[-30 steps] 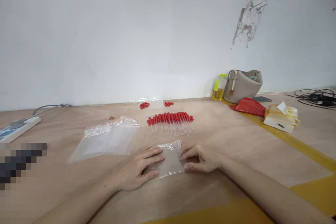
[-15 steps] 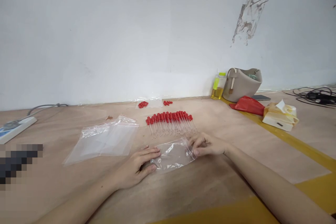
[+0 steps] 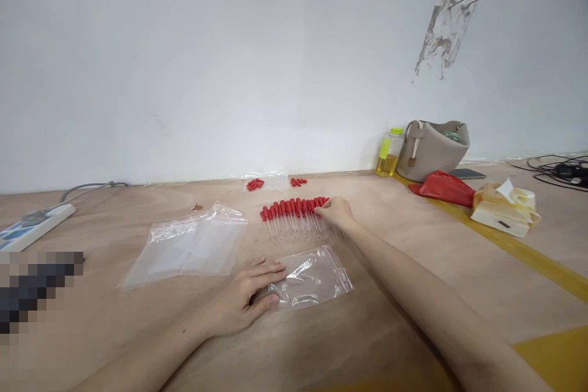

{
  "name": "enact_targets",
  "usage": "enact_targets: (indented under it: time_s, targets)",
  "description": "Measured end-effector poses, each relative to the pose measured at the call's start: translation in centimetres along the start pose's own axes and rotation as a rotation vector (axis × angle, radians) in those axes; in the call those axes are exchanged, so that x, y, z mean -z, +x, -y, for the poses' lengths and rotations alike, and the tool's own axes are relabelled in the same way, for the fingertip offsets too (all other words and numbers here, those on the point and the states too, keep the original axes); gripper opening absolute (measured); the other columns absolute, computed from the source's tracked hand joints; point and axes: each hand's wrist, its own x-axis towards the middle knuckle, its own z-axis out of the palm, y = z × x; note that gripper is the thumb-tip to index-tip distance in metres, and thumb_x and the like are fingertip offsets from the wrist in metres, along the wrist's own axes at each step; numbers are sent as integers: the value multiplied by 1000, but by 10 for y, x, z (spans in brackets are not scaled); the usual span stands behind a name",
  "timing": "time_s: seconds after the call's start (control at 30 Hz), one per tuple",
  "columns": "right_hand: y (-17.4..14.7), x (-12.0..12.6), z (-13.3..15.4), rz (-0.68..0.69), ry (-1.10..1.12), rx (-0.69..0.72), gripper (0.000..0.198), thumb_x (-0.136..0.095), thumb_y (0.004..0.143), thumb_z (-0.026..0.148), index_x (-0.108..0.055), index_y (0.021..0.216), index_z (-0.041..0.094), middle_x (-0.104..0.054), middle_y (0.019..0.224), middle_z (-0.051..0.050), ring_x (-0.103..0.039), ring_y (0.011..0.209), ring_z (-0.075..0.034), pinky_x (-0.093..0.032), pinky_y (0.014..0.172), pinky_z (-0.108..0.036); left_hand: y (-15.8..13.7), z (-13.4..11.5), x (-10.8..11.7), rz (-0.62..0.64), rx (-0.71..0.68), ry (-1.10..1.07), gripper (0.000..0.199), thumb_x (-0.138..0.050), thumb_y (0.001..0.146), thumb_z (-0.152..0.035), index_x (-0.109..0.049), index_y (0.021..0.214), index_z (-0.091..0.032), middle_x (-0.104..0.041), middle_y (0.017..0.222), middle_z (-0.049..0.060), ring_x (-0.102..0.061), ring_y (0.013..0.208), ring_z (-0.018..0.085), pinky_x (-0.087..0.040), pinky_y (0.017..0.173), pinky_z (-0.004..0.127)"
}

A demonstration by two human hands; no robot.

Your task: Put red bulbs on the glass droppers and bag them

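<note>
bags (image 3: pixel 315 278), red-topped pieces (image 3: pixel 298 206) on tabletop (image 3: pixel 257 364)

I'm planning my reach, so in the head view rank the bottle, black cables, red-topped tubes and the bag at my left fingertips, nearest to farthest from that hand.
From your left hand:
1. Bag: touching it, on its right.
2. Red-topped tubes: ahead, slightly right.
3. Bottle: farther ahead, right.
4. Black cables: far right.

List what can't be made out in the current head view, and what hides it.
In the head view:
Right end of the row of red-topped sticks: behind the right hand, so whether it grips one is unclear.
Left end of the nearest clear bag: partly covered by the left hand.
Power strip: cut off by the left picture edge.
Dark shape at far left: blurred by pixelation.
</note>
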Motion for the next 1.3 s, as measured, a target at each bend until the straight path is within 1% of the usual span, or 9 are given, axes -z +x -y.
enact_targets:
  time_s: [0.17,0.37,0.43,0.5,0.7,0.8,0.93,1.1,1.3]
  targets:
    - [4,-2,8,50,-27,-17,22,-53,62,19,-44,41,18,-47,43,0,-51,51,-15,-29,46,-23,0,-1,3,17,21,2,40,-41,87,-33,-39,127,-28,-41,132,2,-34,123,19,-23,104,43]
    - [-13,25,8,107,44,77,23,-46,72,22,-42,50,18,-48,48,0,-47,51,-11,-30,48,-21,1,-3,5,21,20,-25,41,-43,87,-33,-40,127,-28,-42,131,2,-35,122,19,-24,104,43]
    - [-25,34,-3,109,164,103,20,-40,78,29,-45,63,17,-52,57,0,-46,51,-10,-33,48,-21,1,-2,5,10,21,-40,41,-43,86,-33,-40,127,-29,-42,131,2,-36,122,20,-25,103,43]
    - [-41,40,-17,131,476,125,21,-43,76,39,-43,77,17,-53,62,2,-44,47,-8,-35,46,-20,0,-2,5,0,24,-53,41,-44,86,-34,-41,126,-29,-43,131,2,-36,122,20,-25,103,43]
    - [-86,40,-42,55,841,0,73,-62,65,40,-17,120,22,-47,56,10,-48,44,-9,-40,43,-21,0,-2,5,9,7,-57,41,-44,86,-32,-40,127,-29,-43,131,2,-35,122,20,-23,104,44]
    - [-99,32,-42,14,907,-95,80,-66,61,41,-16,121,23,-50,56,9,-54,48,-12,-47,48,-24,0,-2,5,18,-1,-54,41,-43,86,-31,-39,127,-29,-42,131,2,-35,122,20,-23,104,43]
    - [-104,23,-46,154,1023,-169,60,-65,63,46,-29,105,24,-57,64,4,-58,55,-13,-49,57,-29,-2,-2,1,-19,66,-36,41,-44,85,-33,-42,126,-27,-35,136,5,-32,124,23,-30,101,41]
    - [-91,41,-61,379,816,80,33,-59,71,44,-49,89,19,-61,81,-3,-58,75,-15,-45,70,-29,-5,-1,-6,-90,96,3,40,-46,84,-34,-46,123,-25,-40,127,7,-39,117,25,-35,97,39]
    - [-82,66,-67,486,414,284,19,-62,69,38,-64,76,20,-57,70,-2,-50,64,-14,-40,60,-27,-4,7,-9,-61,71,12,50,-44,84,-34,-30,131,-27,-36,133,6,-33,122,25,-31,101,41]
